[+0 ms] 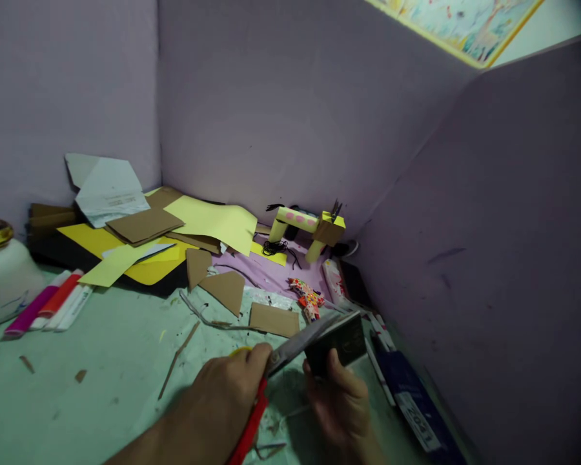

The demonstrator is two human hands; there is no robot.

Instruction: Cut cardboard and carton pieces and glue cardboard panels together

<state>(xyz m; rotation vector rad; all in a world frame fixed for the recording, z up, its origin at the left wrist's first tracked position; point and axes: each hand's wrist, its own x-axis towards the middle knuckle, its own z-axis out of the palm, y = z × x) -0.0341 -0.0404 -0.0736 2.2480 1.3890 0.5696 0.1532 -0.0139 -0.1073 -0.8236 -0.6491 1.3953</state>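
My left hand (232,387) is closed around the red handle of a pair of scissors (295,342). The blades point up and to the right, lying along the upper edge of a dark rectangular piece of card (341,345). That card is pinched in my right hand (341,403), thumb on the near face and the other fingers mostly hidden behind it. Just beyond the blades lies a small brown cardboard rectangle (274,320). A patterned red and white piece (307,298) sits behind the card.
A yellow paper giraffe figure (297,218) stands near the back wall. Yellow paper (217,219) and brown cardboard (145,225) are heaped at back left, beside several markers (61,300) and a white jar (4,278). A blue packet (416,403) lies along the right wall.
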